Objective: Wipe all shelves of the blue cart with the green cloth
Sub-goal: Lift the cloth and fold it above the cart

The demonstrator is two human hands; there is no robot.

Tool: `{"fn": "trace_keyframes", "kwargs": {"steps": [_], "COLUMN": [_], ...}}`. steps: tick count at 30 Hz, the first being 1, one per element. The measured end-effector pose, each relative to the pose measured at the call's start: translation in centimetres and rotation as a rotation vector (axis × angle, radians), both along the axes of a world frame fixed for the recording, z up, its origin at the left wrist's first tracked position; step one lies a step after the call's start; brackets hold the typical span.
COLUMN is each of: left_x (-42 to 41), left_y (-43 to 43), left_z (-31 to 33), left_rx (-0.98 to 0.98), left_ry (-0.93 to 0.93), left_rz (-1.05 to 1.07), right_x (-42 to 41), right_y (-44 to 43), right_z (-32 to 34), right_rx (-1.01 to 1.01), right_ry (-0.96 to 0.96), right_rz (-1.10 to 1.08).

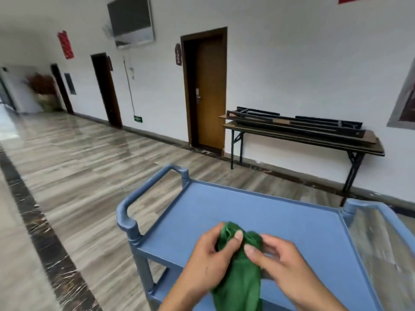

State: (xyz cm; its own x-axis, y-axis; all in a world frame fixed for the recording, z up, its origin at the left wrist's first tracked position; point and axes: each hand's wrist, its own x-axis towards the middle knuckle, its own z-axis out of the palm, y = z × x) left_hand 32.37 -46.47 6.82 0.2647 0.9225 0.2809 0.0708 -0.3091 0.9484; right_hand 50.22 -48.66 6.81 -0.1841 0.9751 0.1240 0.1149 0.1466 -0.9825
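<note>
The blue cart stands in front of me with its bare top shelf in full view; a lower shelf edge shows at the bottom left. Both hands hold the green cloth bunched up just above the near part of the top shelf. My left hand pinches the cloth's upper left side. My right hand grips its upper right side. The cloth hangs down between my wrists toward the bottom of the frame.
The cart has a blue handle at its left end and another at the right. A folding table stacked with folded tables stands against the white wall beyond. A brown door is behind. Polished floor stretches left.
</note>
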Motion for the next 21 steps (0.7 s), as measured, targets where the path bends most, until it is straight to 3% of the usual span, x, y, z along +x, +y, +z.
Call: {"fn": "trace_keyframes", "kwargs": {"steps": [3,8,13,21], "left_x": [0.4,-1.0,-3.1,-8.2], "left_y": [0.1,1.8,3.3,8.7], "left_z": [6.2,11.7,14.5,16.5], "left_rx": [0.111,0.262,0.158,0.05], "left_ry": [0.134,0.385,0.236,0.019], "left_rz": [0.067,0.203,0.221,0.138], "right_x": [1.3,2.6,2.0,-4.1], "right_y": [0.4,4.3,7.4,13.8], "right_z": [5.4,11.2,15.0,16.6], "right_rx": [-0.059,0.091,0.198,0.297], "right_ry": [0.061,-0.095,-0.296,-0.327], "right_rz": [-0.021,-0.004,0.038,0.072]}}
